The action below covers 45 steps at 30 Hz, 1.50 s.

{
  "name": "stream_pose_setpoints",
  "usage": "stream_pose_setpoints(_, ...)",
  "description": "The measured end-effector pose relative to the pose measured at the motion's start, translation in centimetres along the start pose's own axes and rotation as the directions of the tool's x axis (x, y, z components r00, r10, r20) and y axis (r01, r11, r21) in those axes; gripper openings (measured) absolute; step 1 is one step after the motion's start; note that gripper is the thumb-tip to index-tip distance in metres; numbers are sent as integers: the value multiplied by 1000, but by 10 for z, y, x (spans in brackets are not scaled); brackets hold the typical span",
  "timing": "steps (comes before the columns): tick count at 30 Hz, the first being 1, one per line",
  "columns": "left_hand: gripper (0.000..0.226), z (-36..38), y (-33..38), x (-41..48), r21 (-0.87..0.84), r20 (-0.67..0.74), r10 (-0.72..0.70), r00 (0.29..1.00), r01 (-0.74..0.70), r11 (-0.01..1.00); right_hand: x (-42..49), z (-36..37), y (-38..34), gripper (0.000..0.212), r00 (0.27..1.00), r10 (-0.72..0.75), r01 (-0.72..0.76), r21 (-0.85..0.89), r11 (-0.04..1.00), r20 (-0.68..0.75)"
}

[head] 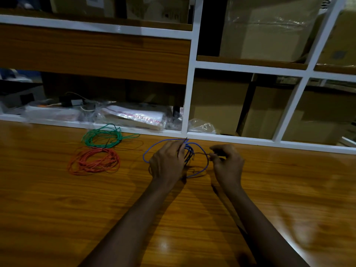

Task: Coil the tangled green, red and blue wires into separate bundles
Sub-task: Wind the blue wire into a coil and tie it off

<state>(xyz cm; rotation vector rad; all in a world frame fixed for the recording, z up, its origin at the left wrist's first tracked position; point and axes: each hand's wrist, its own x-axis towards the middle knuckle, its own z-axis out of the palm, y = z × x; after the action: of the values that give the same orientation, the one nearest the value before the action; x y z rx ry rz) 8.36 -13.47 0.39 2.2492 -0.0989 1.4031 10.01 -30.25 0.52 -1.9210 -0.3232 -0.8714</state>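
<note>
Left hand (167,162), back up, fingers curled around the blue wire (146,154) loops. Right hand (227,162) pinches a strand, forearms converging.

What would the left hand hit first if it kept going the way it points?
Probably the white shelf frame behind the table; the left hand, gripping the blue wire, points toward it with nothing visible between, though depth is unclear.

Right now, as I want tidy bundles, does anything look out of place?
The green coil has a loose tail straying right; the blue wire is loose, uneven loops held by the left hand and right hand. The red coil lies neat.
</note>
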Motion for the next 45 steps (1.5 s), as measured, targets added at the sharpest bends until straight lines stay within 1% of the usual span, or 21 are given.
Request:
stream_pose_setpoints(2, 32, 1, 0, -3, -9, 15, 25, 1000, -24, 1000, 2, -2, 0, 33, 997, 67, -62, 94, 994, -49)
stream_pose_setpoints(4, 31, 1, 2, -4, -13, 24, 50, 998, -49, 999, 2, -2, -2, 38, 989, 146, -136, 199, 971, -33)
stream_pose_setpoints(6, 29, 0, 6, -5, 22, 18, 93, 996, -93, 995, 3, -2, -8, 38, 982, 190, -187, 315, 931, 24)
stream_pose_setpoints(8, 25, -4, 12, -5, 62, 17, 132, 991, -133, 989, 1, -1, -14, 35, 978, 184, -207, 405, 891, 95)
stream_pose_setpoints(10, 16, -5, 15, -5, 69, 43, 147, 988, -149, 986, -1, -1, -18, 29, 973, 162, -221, 455, 863, 167)
stream_pose_setpoints(12, 19, -5, 14, -6, 63, 73, 145, 987, -150, 987, -3, 0, -20, 21, 961, 156, -251, 483, 839, 229)
stream_pose_setpoints(15, 16, -3, 12, -6, 56, 90, 138, 986, -144, 988, -4, 1, -22, 15, 943, 181, -299, 467, 832, 280)
stream_pose_setpoints(17, 15, -3, 10, -5, 40, 91, 136, 987, -140, 989, -4, 1, -24, 13, 927, 214, -345, 476, 809, 309)
stream_pose_setpoints(20, 16, -4, 9, -5, 50, 99, 148, 984, -153, 987, -4, -1, -27, 13, 918, 239, -373, 487, 790, 316)
stream_pose_setpoints(22, 19, -4, 10, -5, 61, 102, 158, 982, -165, 984, -4, -1, -25, 14, 923, 253, -365, 460, 809, 289)
stream_pose_setpoints(25, 19, -4, 11, -6, 63, 107, 170, 980, -178, 982, -4, -1, -19, 15, 954, 236, -284, 304, 910, 185)
stream_pose_setpoints(27, 17, -3, 10, -7, 60, 106, 181, 978, -189, 980, -2, -2, -17, 15, 967, 221, -245, 240, 939, 124)
stream_pose_setpoints(29, 13, -1, 9, -7, 46, 104, 186, 977, -191, 980, -1, -4, -19, 13, 966, 237, -257, 270, 928, 103)
stream_pose_setpoints(33, 12, 2, 8, -8, 45, 112, 202, 973, -209, 977, -2, -2, -25, 3, 944, 284, -330, 399, 856, 170)
stream_pose_setpoints(37, 15, 2, 7, -8, 58, 119, 217, 969, -225, 973, -2, -2, -28, 9, 934, 294, -354, 413, 839, 204)
stream_pose_setpoints(40, 17, 1, 11, -9, 91, 114, 237, 965, -247, 965, -2, -1, -28, 6, 933, 299, -358, 416, 836, 201)
stream_pose_setpoints(45, 17, 1, 14, -10, 88, 131, 250, 959, -262, 961, -2, 0, -27, 2, 929, 299, -366, 418, 831, 218)
